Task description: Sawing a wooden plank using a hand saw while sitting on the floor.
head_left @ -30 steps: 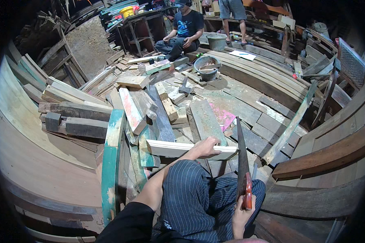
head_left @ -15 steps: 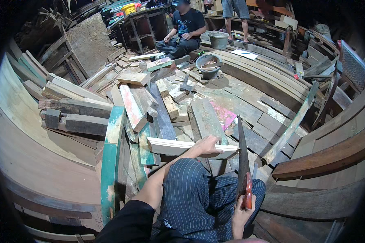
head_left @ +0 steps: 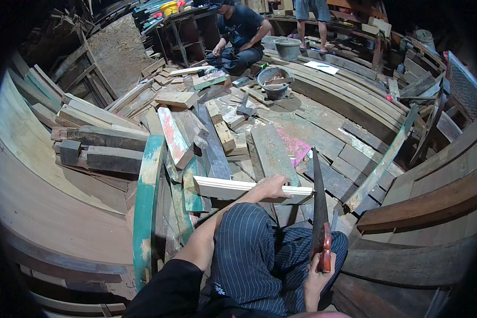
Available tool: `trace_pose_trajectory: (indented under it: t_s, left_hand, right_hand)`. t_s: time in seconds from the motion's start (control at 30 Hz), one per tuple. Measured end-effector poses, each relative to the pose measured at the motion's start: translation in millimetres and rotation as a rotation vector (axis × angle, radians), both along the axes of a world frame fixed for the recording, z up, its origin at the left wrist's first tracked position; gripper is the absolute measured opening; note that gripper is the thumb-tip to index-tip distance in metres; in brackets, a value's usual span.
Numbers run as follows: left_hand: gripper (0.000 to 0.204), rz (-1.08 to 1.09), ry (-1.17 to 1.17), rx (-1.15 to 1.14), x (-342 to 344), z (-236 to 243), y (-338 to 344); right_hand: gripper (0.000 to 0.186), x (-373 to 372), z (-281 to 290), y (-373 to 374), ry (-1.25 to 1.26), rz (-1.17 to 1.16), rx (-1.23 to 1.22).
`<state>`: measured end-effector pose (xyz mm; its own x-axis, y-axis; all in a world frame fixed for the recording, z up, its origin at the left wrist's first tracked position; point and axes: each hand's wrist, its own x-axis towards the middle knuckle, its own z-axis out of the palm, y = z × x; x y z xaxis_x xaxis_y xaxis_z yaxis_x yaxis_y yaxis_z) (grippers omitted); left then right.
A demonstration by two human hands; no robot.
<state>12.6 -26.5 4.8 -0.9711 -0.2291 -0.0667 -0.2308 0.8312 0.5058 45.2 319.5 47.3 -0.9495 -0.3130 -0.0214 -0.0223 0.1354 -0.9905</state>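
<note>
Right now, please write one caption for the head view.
Left hand holds a pale board; right hand grips a handsaw.

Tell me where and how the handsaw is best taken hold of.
I'd grip the handsaw by its reddish-brown handle, coming from the person's own side: the handle lies nearest the body, while the tapering blade points away. The right hand holds it there.
</note>
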Motion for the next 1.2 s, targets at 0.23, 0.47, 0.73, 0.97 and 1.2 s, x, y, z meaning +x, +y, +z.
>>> trace_pose_trajectory:
  t_s: [0.23, 0.47, 0.73, 0.97, 1.2]
  left_hand:
    - [0.054, 0.015, -0.012, -0.019, 2, 6, 3]
    - [0.052, 0.031, -0.044, -0.003, 3, 15, 8]
    - [0.054, 0.02, -0.015, -0.026, 3, 6, 4]
    - [0.055, 0.019, -0.019, -0.03, 2, 14, 7]
    - [0.054, 0.032, -0.028, -0.045, 2, 9, 6]
  right_hand:
    - [0.005, 2, 1, 0, -0.002, -0.006, -0.02]
    - [0.005, 1, -10, 5, 0.002, -0.014, 0.001]
    - [0.005, 0, -13, 6, -0.027, 0.013, -0.053]
    - [0.007, -1, -20, 8, 0.002, 0.015, -0.04]
    - [0.006, 0, -15, 6, 0.025, 0.014, 0.014]
